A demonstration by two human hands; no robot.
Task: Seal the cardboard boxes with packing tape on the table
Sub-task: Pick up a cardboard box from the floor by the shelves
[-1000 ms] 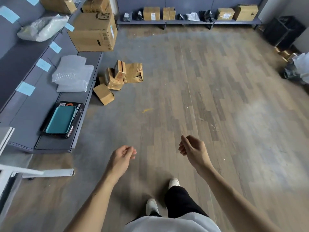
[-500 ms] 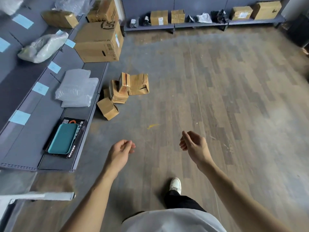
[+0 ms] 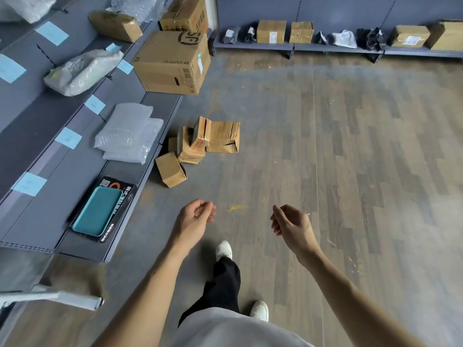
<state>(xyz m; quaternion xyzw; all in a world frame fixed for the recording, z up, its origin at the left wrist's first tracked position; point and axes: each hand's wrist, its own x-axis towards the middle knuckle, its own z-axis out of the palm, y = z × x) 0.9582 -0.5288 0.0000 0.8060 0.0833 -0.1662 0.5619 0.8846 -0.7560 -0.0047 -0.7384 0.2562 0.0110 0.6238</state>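
- White bag (image 3: pixel 27 6), top left: cut off by the picture's edges.
- Large box (image 3: pixel 448 35) on the far shelf: cut by the right edge.
- Blue labels (image 3: pixel 68 138): writing too small to read.
- Small cardboard boxes (image 3: pixel 198 144) on the floor: rear ones partly hidden behind the front ones.
- White bar (image 3: pixel 62 296), lower left: cut by the left edge.
- Nearer white shoe (image 3: pixel 260 309): partly hidden by the grey shirt (image 3: pixel 238 331).

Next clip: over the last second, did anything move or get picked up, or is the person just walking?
The person has stepped forward: the pile of small cardboard boxes and the teal tray package sit nearer and lower in view. Nothing was taken hold of or let go. The left hand and right hand stay loosely curled and empty, held out in front. The boxes lie as before.
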